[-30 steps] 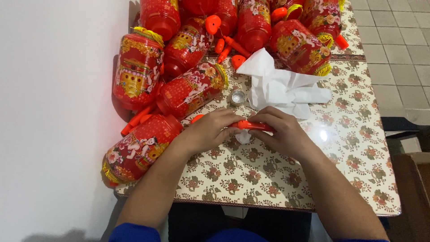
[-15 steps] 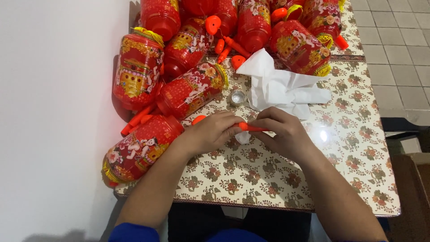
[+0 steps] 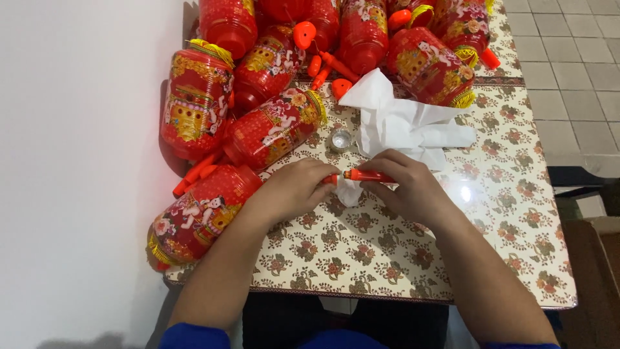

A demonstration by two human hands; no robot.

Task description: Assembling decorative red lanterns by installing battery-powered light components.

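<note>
head view: nearest you, both hands meet over the flowered bench [image 3: 491, 258]. your right hand [image 3: 413, 187] has its grip clamped on a slim orange stick [image 3: 368, 175], lying level, while your left hand [image 3: 294, 189] pinches its near end, just over a scrap of white tissue [image 3: 349, 192]. judging by that, this stick is mid-handling, not yet set down. beyond lie a small clear cap [image 3: 340, 139] and the larger white tissue [image 3: 403, 123]. farther off, red lanterns [image 3: 271, 129] are heaped with loose orange sticks [image 3: 329, 64], so plenty looks left.
</note>
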